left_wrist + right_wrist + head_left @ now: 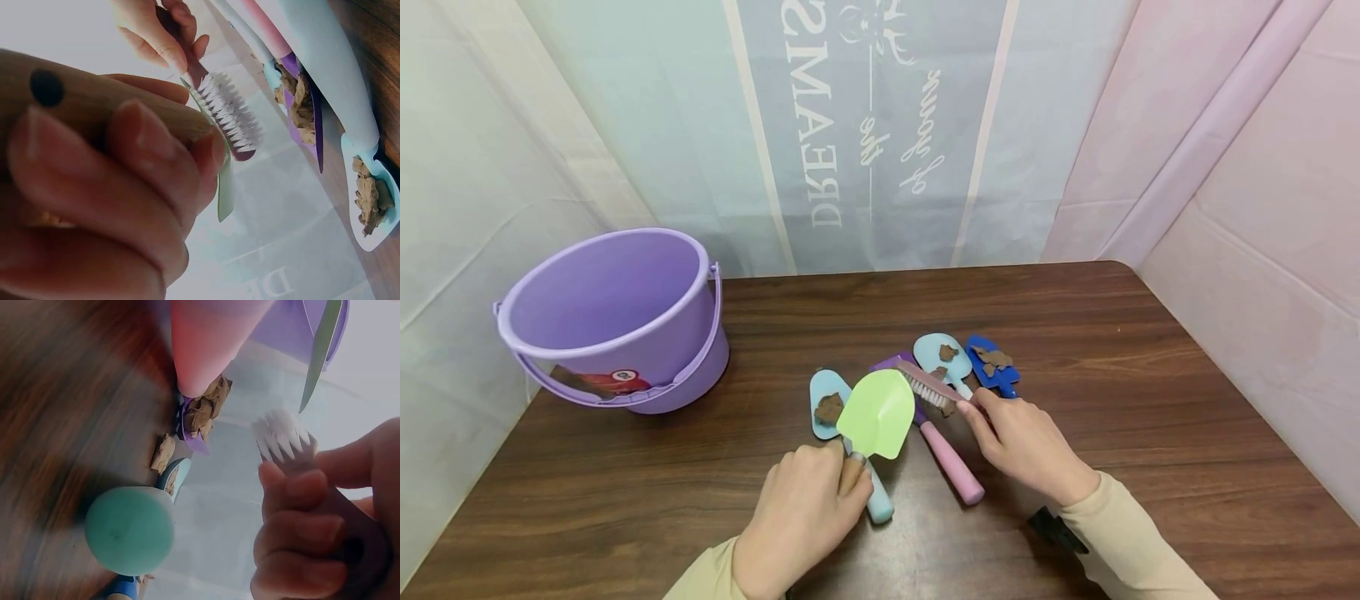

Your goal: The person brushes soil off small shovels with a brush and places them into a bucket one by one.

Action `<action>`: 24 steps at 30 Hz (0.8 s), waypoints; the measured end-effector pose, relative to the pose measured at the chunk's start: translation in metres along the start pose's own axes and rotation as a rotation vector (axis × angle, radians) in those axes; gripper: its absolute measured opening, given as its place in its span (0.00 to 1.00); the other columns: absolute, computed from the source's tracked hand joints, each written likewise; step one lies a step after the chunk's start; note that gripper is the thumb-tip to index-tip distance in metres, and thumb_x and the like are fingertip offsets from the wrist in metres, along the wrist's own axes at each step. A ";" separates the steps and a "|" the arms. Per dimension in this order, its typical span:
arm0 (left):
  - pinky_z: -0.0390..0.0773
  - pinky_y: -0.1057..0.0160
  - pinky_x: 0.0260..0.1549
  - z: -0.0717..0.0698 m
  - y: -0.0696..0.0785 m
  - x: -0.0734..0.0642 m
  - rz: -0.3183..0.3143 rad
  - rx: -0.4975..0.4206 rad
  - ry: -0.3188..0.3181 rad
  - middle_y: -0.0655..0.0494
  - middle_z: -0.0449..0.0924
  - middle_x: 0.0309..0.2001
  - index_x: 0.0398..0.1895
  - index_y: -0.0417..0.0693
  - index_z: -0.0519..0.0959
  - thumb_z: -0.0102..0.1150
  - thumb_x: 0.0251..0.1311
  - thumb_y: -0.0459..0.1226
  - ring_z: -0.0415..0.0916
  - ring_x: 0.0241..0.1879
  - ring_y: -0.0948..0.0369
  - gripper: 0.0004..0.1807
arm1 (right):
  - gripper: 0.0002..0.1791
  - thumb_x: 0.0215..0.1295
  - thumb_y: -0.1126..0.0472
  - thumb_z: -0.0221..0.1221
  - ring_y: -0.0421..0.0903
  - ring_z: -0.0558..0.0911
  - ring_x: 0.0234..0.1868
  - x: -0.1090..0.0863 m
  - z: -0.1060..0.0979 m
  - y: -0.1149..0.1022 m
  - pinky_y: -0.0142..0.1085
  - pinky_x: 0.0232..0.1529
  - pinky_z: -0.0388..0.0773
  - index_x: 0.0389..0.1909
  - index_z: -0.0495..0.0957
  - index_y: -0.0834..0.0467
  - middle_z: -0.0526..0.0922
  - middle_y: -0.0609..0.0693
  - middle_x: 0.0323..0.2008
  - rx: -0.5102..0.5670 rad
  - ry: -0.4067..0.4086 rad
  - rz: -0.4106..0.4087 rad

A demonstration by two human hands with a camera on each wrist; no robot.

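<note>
My left hand (801,508) grips the wooden handle of a green trowel (880,412), its blade raised over the tabletop. My right hand (1030,437) holds a brush (928,387) with white bristles by its brown handle. In the left wrist view the bristles (231,109) lie close against the green blade; whether they touch I cannot tell. Below are a purple trowel with a pink handle (952,462), a light blue trowel (880,500) on the left, another light blue one (940,346) and a dark blue one (981,346). Brown clumps (830,408) lie on their blades.
A purple bucket (677,358) stands at the left of the wooden table (1150,400), its handle hanging down in front. Fabric curtains (1037,125) rise behind the table and at both sides. One loose brown piece (164,453) lies on the tabletop.
</note>
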State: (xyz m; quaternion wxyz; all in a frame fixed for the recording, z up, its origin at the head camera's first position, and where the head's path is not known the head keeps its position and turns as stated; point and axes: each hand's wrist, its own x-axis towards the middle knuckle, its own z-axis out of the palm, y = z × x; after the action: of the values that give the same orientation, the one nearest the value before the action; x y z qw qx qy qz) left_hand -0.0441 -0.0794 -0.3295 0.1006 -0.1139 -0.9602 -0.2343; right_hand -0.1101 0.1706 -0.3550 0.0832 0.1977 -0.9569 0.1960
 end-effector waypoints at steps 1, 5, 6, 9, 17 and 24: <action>0.55 0.67 0.11 0.000 0.000 0.000 -0.001 0.002 0.004 0.67 0.46 0.14 0.10 0.55 0.57 0.60 0.49 0.39 0.48 0.14 0.68 0.21 | 0.14 0.70 0.54 0.52 0.34 0.58 0.14 0.000 0.001 0.000 0.30 0.15 0.56 0.24 0.69 0.52 0.57 0.39 0.12 -0.002 -0.007 -0.013; 0.56 0.67 0.11 -0.001 0.000 0.001 -0.006 0.007 0.012 0.67 0.46 0.14 0.10 0.55 0.57 0.60 0.49 0.40 0.48 0.14 0.67 0.22 | 0.15 0.71 0.56 0.51 0.31 0.57 0.14 -0.001 0.003 -0.001 0.29 0.19 0.58 0.22 0.67 0.51 0.56 0.36 0.12 -0.016 -0.042 -0.104; 0.56 0.67 0.11 -0.001 0.000 0.001 -0.007 0.008 0.012 0.67 0.46 0.14 0.10 0.55 0.57 0.60 0.49 0.40 0.49 0.14 0.67 0.22 | 0.15 0.71 0.56 0.51 0.31 0.58 0.14 -0.001 0.003 -0.001 0.28 0.20 0.59 0.22 0.67 0.51 0.56 0.36 0.12 -0.005 -0.060 -0.125; 0.56 0.67 0.10 -0.002 0.001 0.002 -0.009 0.008 0.014 0.67 0.46 0.14 0.10 0.54 0.56 0.61 0.49 0.40 0.48 0.14 0.67 0.22 | 0.16 0.73 0.56 0.49 0.30 0.59 0.15 -0.002 0.004 -0.004 0.27 0.22 0.60 0.22 0.67 0.50 0.57 0.35 0.12 0.054 -0.121 -0.172; 0.56 0.68 0.11 -0.003 0.003 0.004 -0.007 -0.002 0.015 0.66 0.45 0.14 0.10 0.54 0.55 0.61 0.51 0.40 0.48 0.14 0.67 0.24 | 0.18 0.75 0.56 0.44 0.26 0.62 0.15 -0.005 0.001 -0.012 0.25 0.21 0.66 0.24 0.73 0.51 0.64 0.33 0.14 0.292 -0.278 -0.228; 0.56 0.68 0.11 -0.002 0.003 0.005 0.003 -0.002 0.017 0.66 0.45 0.14 0.10 0.54 0.55 0.60 0.51 0.40 0.48 0.14 0.67 0.24 | 0.19 0.76 0.56 0.43 0.26 0.67 0.16 -0.006 0.001 -0.015 0.26 0.23 0.70 0.25 0.75 0.52 0.70 0.34 0.13 0.420 -0.362 -0.248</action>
State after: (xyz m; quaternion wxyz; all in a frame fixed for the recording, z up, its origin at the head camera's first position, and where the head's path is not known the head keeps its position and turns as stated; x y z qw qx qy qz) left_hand -0.0472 -0.0768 -0.3250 0.1093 -0.1135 -0.9589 -0.2362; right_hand -0.0982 0.1596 -0.3521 -0.1081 0.3576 -0.8632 0.3396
